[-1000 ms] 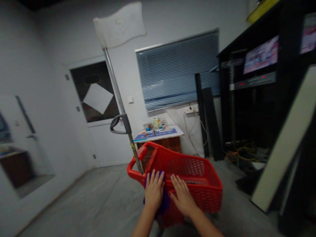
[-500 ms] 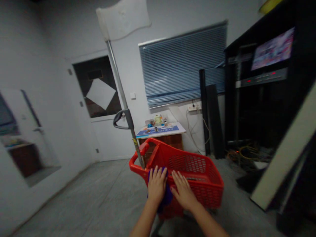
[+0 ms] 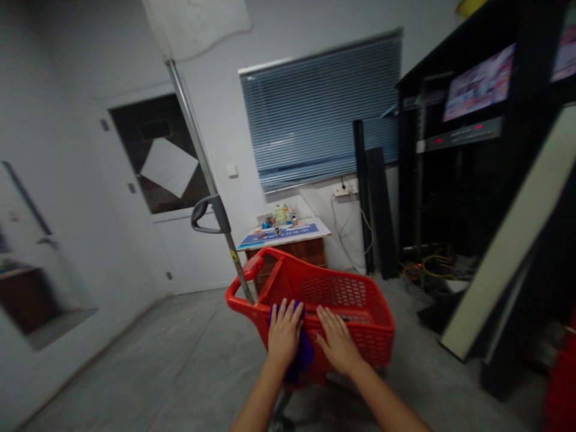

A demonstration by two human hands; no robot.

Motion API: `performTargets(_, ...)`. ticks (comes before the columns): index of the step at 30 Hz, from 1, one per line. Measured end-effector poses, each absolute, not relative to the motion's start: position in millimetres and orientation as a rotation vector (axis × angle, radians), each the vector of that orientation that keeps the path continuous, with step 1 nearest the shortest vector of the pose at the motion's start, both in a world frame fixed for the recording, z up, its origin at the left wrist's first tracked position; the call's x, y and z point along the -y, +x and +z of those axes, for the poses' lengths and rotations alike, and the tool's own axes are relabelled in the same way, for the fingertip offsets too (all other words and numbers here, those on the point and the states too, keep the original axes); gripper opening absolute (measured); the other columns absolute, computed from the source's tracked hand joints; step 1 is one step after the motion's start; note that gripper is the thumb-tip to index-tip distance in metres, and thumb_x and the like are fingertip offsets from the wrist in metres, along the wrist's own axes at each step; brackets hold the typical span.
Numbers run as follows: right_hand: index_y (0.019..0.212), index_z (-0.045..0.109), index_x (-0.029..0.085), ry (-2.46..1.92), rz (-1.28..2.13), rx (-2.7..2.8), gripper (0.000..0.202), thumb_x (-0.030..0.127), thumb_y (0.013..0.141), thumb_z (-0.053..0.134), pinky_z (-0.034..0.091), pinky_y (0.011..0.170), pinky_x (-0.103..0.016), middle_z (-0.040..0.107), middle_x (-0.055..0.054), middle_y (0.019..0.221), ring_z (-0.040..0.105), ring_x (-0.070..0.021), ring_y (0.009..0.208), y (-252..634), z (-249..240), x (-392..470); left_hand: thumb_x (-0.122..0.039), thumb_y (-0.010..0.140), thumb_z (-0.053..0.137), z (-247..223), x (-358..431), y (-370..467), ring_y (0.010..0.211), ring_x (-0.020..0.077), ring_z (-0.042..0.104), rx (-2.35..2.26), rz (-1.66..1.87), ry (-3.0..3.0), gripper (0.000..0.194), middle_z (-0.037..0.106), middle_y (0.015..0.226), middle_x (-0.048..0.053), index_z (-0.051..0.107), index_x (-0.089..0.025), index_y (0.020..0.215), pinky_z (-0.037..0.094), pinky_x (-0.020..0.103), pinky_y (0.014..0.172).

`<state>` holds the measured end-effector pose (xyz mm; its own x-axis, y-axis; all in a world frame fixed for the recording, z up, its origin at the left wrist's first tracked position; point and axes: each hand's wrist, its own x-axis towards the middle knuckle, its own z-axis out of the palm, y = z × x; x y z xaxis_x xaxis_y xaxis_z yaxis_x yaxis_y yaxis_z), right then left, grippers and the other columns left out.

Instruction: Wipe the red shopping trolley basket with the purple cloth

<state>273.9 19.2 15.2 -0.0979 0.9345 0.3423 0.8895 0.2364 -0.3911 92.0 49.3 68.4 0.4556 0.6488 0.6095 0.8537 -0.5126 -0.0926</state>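
A red plastic shopping cart [image 3: 373,342] with slotted basket walls stands before me, its handle end to the left. My left hand [image 3: 284,336] lies over a purple cloth [image 3: 303,355] and presses it against the near side wall, fingertips at the top rim. Part of the cloth is hidden under the palm. Just to the right, my right hand [image 3: 337,339] rests on the same rim with fingers stretched out and nothing in it. A metal pole [image 3: 193,129] with a grey grip handle [image 3: 211,215] rises from the cart's handle end and carries a white sign [image 3: 202,24].
Behind the cart, a low cabinet [image 3: 288,236] with small items on top stands against the wall under a blinded window [image 3: 321,114]. At left is a door [image 3: 189,258]. A black rack [image 3: 407,204] and a leaning pale board [image 3: 504,240] occupy the right.
The view has turned slightly right, so the room and cart sit further left. Both hands stay at the cart's near rim, the left still on the purple cloth.
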Motion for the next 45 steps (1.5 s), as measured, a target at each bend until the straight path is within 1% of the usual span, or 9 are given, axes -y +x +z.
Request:
performTargets(4,0.150,0.021,0.019,-1.653,0.107,1.992,0.065,0.054,0.096,0.027,0.014,0.118,-0.040,0.020,-0.002,0.156,0.014,-0.0185,0.144,272,16,-18,-0.029,0.096,0.045,74,-53,83,0.133,0.0240,0.042,1.274,-0.714,-2.324,0.041,0.057,0.136,0.000,0.047,-0.032,0.137,0.023,0.052,0.115)
performTargets(7,0.150,0.019,0.019,-1.659,0.112,1.975,0.066,0.055,0.096,0.028,0.014,0.118,-0.041,0.019,-0.002,0.156,0.013,-0.0188,0.144,270,15,-18,-0.028,0.097,0.043,70,-49,90,0.134,0.0253,0.040,1.358,-0.745,-2.263,0.040,0.056,0.137,0.002,0.050,-0.030,0.136,0.024,0.053,0.114)
performTargets(12,0.150,0.020,0.019,-1.659,0.114,1.984,0.067,0.056,0.096,0.028,0.013,0.118,-0.041,0.021,-0.003,0.156,0.013,-0.0192,0.144,271,15,-18,-0.027,0.096,0.044,63,-43,108,0.135,0.0234,0.040,1.308,-0.727,-2.357,0.040,0.055,0.138,0.000,0.049,-0.033,0.136,0.026,0.051,0.114)
performTargets(17,0.150,0.021,0.018,-1.653,0.120,1.995,0.067,0.057,0.096,0.026,0.013,0.118,-0.040,0.021,-0.003,0.156,0.014,-0.0192,0.144,273,14,-21,-0.026,0.097,0.042,64,-48,105,0.135,0.0250,0.040,1.382,-0.768,-2.301,0.040,0.057,0.136,0.003,0.049,-0.029,0.136,0.021,0.054,0.115)
performTargets(23,0.150,0.020,0.019,-1.674,0.122,1.987,0.067,0.057,0.095,0.028,0.013,0.118,-0.042,0.020,-0.002,0.156,0.013,-0.0204,0.145,272,15,-19,-0.026,0.097,0.042,62,-44,110,0.134,0.0243,0.041,1.324,-0.730,-2.344,0.040,0.055,0.138,0.001,0.049,-0.032,0.136,0.026,0.051,0.114)
performTargets(26,0.151,0.019,0.021,-1.654,0.108,2.004,0.066,0.057,0.095,0.028,0.014,0.118,-0.042,0.022,-0.002,0.156,0.014,-0.0200,0.144,274,14,-20,-0.027,0.097,0.044,66,-46,104,0.132,0.0232,0.043,1.293,-0.703,-2.374,0.041,0.058,0.135,0.000,0.048,-0.033,0.137,0.024,0.050,0.114)
performTargets(30,0.151,0.019,0.021,-1.651,0.086,2.005,0.066,0.056,0.095,0.028,0.014,0.118,-0.042,0.022,-0.002,0.156,0.014,-0.0201,0.144,274,11,-22,-0.025,0.096,0.044,65,-49,98,0.134,0.0248,0.040,1.380,-0.765,-2.295,0.042,0.057,0.136,0.002,0.048,-0.030,0.137,0.023,0.052,0.114)
performTargets(39,0.150,0.023,0.020,-1.741,0.023,1.943,0.065,0.056,0.096,0.023,0.014,0.118,-0.043,0.024,-0.002,0.155,0.016,-0.0213,0.144,276,10,-16,-0.024,0.096,0.045,51,-46,114,0.135,0.0234,0.039,1.351,-0.783,-2.360,0.042,0.056,0.137,0.000,0.047,-0.033,0.137,0.026,0.049,0.114)
performTargets(45,0.149,0.026,0.020,-1.780,-0.005,1.902,0.065,0.057,0.095,0.027,0.016,0.117,-0.043,0.029,-0.003,0.154,0.020,-0.0218,0.143,284,-1,-15,-0.024,0.096,0.044,46,-44,119,0.136,0.0246,0.037,1.383,-0.810,-2.302,0.043,0.054,0.139,0.000,0.046,-0.033,0.138,0.027,0.051,0.113)
